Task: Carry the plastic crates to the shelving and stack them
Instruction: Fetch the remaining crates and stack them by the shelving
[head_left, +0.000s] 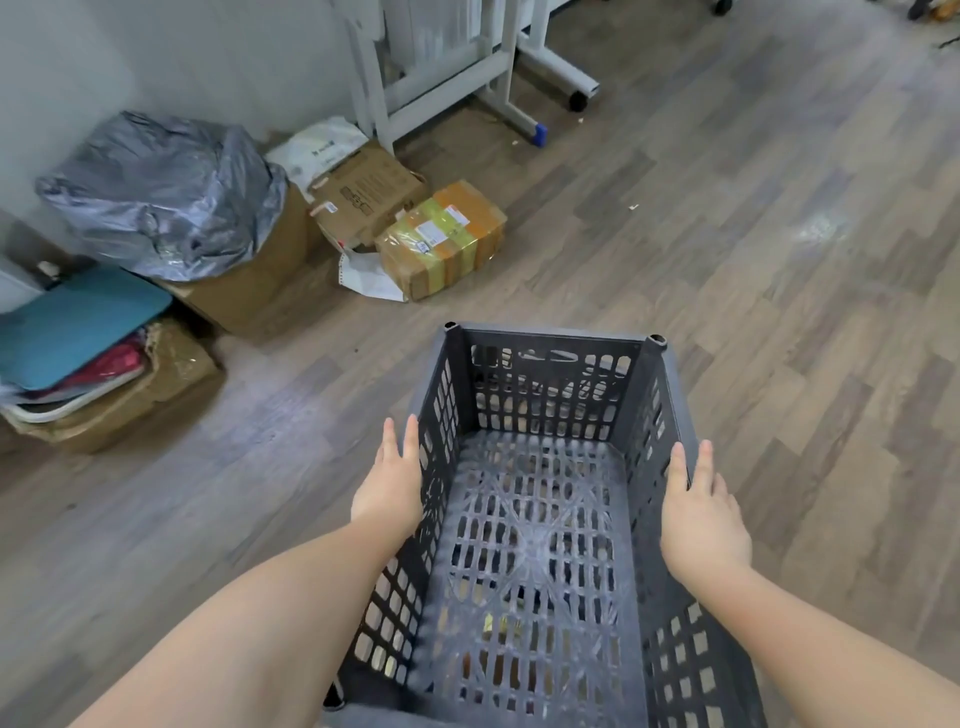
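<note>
A dark grey plastic crate (540, 519) with slotted walls and an empty perforated bottom fills the lower middle of the head view, held above the wooden floor. My left hand (392, 480) grips the top of its left wall. My right hand (701, 514) grips the top of its right wall. On both hands the fingers lie over the rim, and both forearms reach in from the bottom edge. No shelving shows in this view.
Cardboard boxes (441, 236) lie on the floor ahead left, one holding a grey plastic bag (166, 192). A box with a teal cushion (78, 322) stands at the far left. White wheeled stand legs (519, 78) are at the back. Bare wooden floor (753, 234) spreads to the right.
</note>
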